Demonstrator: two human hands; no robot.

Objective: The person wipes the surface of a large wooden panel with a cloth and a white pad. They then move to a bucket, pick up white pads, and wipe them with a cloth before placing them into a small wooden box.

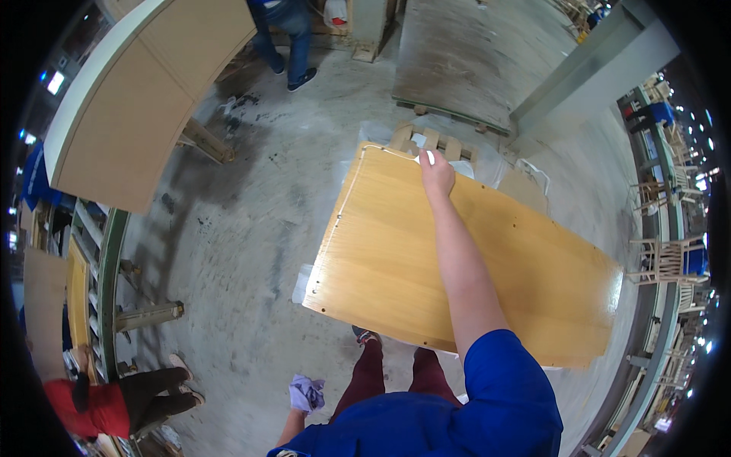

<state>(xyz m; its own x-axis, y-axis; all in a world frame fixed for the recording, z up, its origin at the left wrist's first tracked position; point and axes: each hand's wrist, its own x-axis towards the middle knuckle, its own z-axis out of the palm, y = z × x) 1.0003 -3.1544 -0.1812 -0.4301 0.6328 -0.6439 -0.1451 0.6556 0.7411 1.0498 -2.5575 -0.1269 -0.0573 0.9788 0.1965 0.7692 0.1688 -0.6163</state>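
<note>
A large yellow-brown wooden panel (388, 236) lies in front of me, its far left corner angled away. Along its left edge and round onto the far edge runs a thin white bead of glue (344, 196). Small dark holes dot the panel's margins. At the far edge my right hand (438, 178) is closed around a white glue bottle (430, 157), mostly hidden by the fingers, its tip pointing left toward the bead. Down at my left side, away from the panel, my left hand (295, 417) grips a crumpled lilac cloth (306, 392).
A pallet (434, 141) shows beyond the panel. Farther off are a flat dark board (453, 68) and a grey pillar (594, 68). A big curved board (145, 99) stands at upper left, above a green-framed roller conveyor (112, 289). Co-workers stand at left and far ahead; chairs (666, 259) line the right.
</note>
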